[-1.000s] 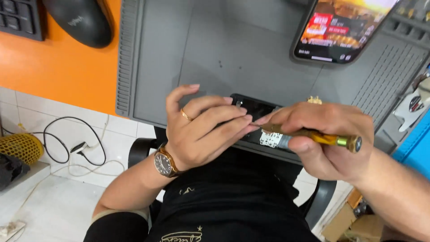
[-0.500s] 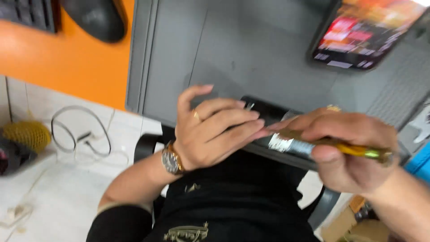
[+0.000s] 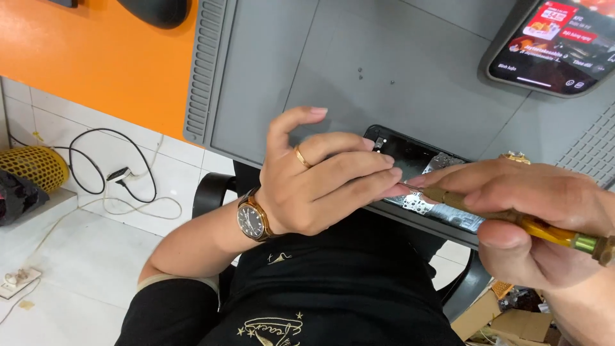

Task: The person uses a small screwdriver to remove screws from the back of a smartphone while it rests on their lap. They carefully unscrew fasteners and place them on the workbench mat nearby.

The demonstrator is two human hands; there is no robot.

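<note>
An opened black phone (image 3: 423,176) with bare metal shielding lies at the near edge of a grey work mat (image 3: 359,77). My left hand (image 3: 320,182), with a gold ring and a wristwatch, rests its fingertips on the phone and steadies it. My right hand (image 3: 538,218) grips a yellow-handled screwdriver (image 3: 512,218), whose tip points left onto the phone's inner plate beside my left fingertips.
A second phone (image 3: 551,41) with a lit screen lies at the mat's far right. A dark mouse (image 3: 157,9) sits on the orange desk (image 3: 96,57). Cables (image 3: 115,176) and a yellow mesh object (image 3: 32,166) lie on the tiled floor at left. Cardboard boxes (image 3: 493,317) stand at lower right.
The view has shifted down and closer. Both hands stay together over the opened phone, the screwdriver tip still at my left fingertips.
</note>
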